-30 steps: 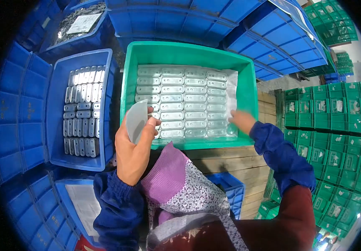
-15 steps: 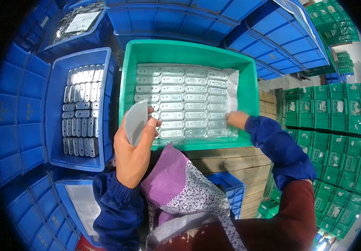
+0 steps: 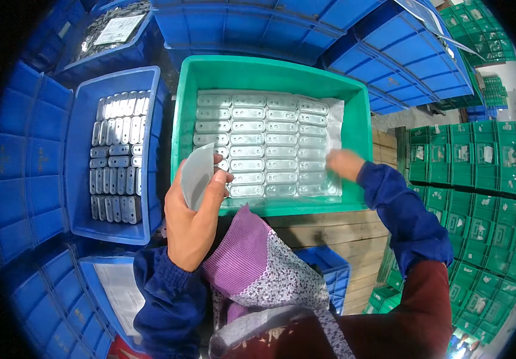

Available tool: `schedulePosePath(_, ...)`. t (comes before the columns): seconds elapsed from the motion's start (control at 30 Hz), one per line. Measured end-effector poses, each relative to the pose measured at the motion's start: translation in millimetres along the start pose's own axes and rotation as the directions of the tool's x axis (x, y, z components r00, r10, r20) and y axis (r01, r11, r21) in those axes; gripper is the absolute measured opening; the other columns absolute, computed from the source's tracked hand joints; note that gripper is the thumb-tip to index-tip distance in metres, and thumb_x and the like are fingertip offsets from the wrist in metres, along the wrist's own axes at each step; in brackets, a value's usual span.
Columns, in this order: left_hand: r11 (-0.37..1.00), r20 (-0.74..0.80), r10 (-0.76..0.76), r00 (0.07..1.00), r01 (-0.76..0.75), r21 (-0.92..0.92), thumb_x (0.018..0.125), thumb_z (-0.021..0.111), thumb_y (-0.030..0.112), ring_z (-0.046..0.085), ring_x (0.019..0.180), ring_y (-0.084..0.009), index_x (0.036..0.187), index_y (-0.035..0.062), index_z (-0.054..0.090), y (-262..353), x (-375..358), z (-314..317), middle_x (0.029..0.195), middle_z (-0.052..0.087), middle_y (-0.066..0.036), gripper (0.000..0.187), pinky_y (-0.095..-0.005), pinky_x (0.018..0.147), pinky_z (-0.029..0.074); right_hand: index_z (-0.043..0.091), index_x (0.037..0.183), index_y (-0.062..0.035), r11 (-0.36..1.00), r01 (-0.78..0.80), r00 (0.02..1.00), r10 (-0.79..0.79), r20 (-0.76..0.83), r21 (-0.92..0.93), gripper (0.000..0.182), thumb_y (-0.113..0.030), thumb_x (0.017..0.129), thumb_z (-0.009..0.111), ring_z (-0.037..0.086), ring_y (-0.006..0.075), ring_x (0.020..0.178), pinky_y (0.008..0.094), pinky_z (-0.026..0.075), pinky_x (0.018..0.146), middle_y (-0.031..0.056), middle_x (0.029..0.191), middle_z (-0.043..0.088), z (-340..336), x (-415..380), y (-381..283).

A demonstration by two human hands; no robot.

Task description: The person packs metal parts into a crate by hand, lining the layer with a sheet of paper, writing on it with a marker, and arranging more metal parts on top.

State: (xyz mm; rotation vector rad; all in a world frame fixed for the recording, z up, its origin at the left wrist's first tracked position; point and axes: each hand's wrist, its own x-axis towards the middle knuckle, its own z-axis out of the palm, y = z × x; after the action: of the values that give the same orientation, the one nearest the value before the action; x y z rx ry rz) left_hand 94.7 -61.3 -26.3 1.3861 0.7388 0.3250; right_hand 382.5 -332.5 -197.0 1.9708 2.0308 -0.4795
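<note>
My left hand (image 3: 191,233) is closed on a curved, whitish translucent sheet (image 3: 196,175), held upright over the near left corner of a green crate (image 3: 357,110). Inside the crate, rounded oblong metal parts (image 3: 281,139) with small holes lie in four neat columns. A pale liner (image 3: 334,122) shows along their right side. My right hand (image 3: 345,164), smeared by motion, is over that liner beside the rightmost column; its fingers are too blurred to read.
On the left stands a blue crate (image 3: 72,155) with similar metal parts (image 3: 119,149). Large blue crates (image 3: 252,30) line the far side. Stacked green crates (image 3: 473,155) fill the right. Wooden slats (image 3: 354,239) lie under the green crate, near a small blue crate (image 3: 333,275).
My right hand has shifted slightly to the right and nearer the crate's far side, away from the rightmost column. My left hand and its sheet have hardly moved.
</note>
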Motion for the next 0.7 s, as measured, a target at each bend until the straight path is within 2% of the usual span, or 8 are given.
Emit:
schedulePosePath(0.03, 1.0, -0.005, 0.01, 1.0, -0.01, -0.01, 0.086, 0.054, 0.011, 0.056, 0.076, -0.0109, 0.106, -0.0017, 0.054, 0, 0, 1, 0.086, 0.06, -0.006, 0.023, -0.0239, 0.066, 0.045, 0.056, 0.062, -0.0074, 0.997, -0.081, 0.994, 0.081, -0.077, -0.004, 0.01, -0.011, 0.071, 0.052, 0.057, 0.0249, 0.076, 0.0372, 0.049, 0.061, 0.0071, 0.075, 0.055, 1, 1, 7)
schedulePosePath(0.13, 1.0, -0.003, 0.02, 1.0, -0.02, -0.004, 0.086, 0.054, 0.011, 0.056, 0.077, -0.0109, 0.106, -0.0017, 0.054, 0, 0, 1, 0.086, 0.06, -0.006, 0.023, -0.0239, 0.066, 0.045, 0.054, 0.06, -0.0086, 0.976, -0.157, 0.977, 0.131, -0.171, -0.148, 0.008, -0.011, 0.068, 0.053, 0.056, 0.0227, 0.077, 0.0352, 0.047, 0.062, 0.0063, 0.073, 0.055, -34, 10, 16)
schedulePosePath(0.17, 1.0, 0.001, 0.016, 1.0, -0.016, 0.012, 0.086, 0.054, 0.01, 0.056, 0.077, -0.011, 0.106, -0.0017, 0.054, 0, 0, 1, 0.086, 0.06, -0.006, 0.023, -0.0238, 0.066, 0.045, 0.055, 0.06, -0.008, 0.961, -0.176, 0.973, 0.138, -0.183, -0.213, 0.009, -0.01, 0.068, 0.053, 0.056, 0.022, 0.077, 0.0349, 0.047, 0.062, 0.0066, 0.074, 0.055, -36, 13, 20)
schedulePosePath(0.27, 1.0, -0.001, 0.015, 1.0, -0.015, 0.006, 0.086, 0.054, 0.01, 0.056, 0.077, -0.011, 0.106, -0.0016, 0.054, -1, 1, 1, 0.085, 0.06, -0.006, 0.023, -0.0239, 0.066, 0.045, 0.055, 0.06, -0.0074, 0.955, -0.199, 0.975, 0.169, -0.147, -0.221, 0.009, -0.01, 0.068, 0.053, 0.056, 0.0219, 0.077, 0.0345, 0.047, 0.061, 0.0068, 0.075, 0.056, -19, 21, 36)
schedulePosePath(0.33, 1.0, -0.008, 0.011, 1.0, -0.011, -0.01, 0.086, 0.054, 0.01, 0.056, 0.076, -0.0109, 0.105, -0.0017, 0.054, 1, 0, 2, 0.085, 0.06, -0.006, 0.022, -0.0239, 0.066, 0.045, 0.056, 0.062, -0.0064, 0.953, -0.209, 0.975, 0.184, -0.128, -0.218, 0.009, -0.01, 0.07, 0.053, 0.056, 0.0225, 0.078, 0.0352, 0.047, 0.062, 0.0074, 0.075, 0.056, -7, 23, 41)
schedulePosePath(0.43, 1.0, -0.003, 0.0, 1.0, 0.0, -0.008, 0.086, 0.054, 0.01, 0.056, 0.076, -0.0108, 0.104, -0.0017, 0.054, 3, 1, 2, 0.084, 0.06, -0.006, 0.021, -0.0238, 0.066, 0.045, 0.058, 0.077, -0.0063, 0.958, -0.286, 0.947, 0.275, -0.167, -0.04, 0.009, -0.01, 0.075, 0.051, 0.056, 0.0247, 0.08, 0.0357, 0.048, 0.067, 0.009, 0.08, 0.054, 4, 23, 39)
schedulePosePath(0.53, 1.0, 0.015, -0.011, 1.0, 0.011, 0.003, 0.086, 0.055, 0.01, 0.056, 0.077, -0.0111, 0.102, -0.0018, 0.054, 2, 0, 0, 0.084, 0.059, -0.006, 0.02, -0.024, 0.067, 0.044, 0.058, 0.082, -0.0074, 0.959, -0.282, 0.944, 0.271, -0.188, -0.034, 0.011, -0.01, 0.075, 0.05, 0.055, 0.0246, 0.083, 0.0349, 0.048, 0.068, 0.0093, 0.084, 0.053, 2, 24, 34)
schedulePosePath(0.7, 1.0, 0.028, 0.002, 1.0, -0.002, -0.001, 0.086, 0.054, 0.008, 0.057, 0.081, -0.0122, 0.103, -0.002, 0.053, 3, -3, 1, 0.086, 0.059, -0.007, 0.019, -0.0248, 0.07, 0.045, 0.059, 0.076, -0.0069, 0.964, -0.263, 0.954, 0.253, -0.16, -0.041, 0.008, -0.008, 0.074, 0.051, 0.054, 0.0247, 0.085, 0.0352, 0.048, 0.07, 0.0092, 0.085, 0.052, 0, 29, 31)
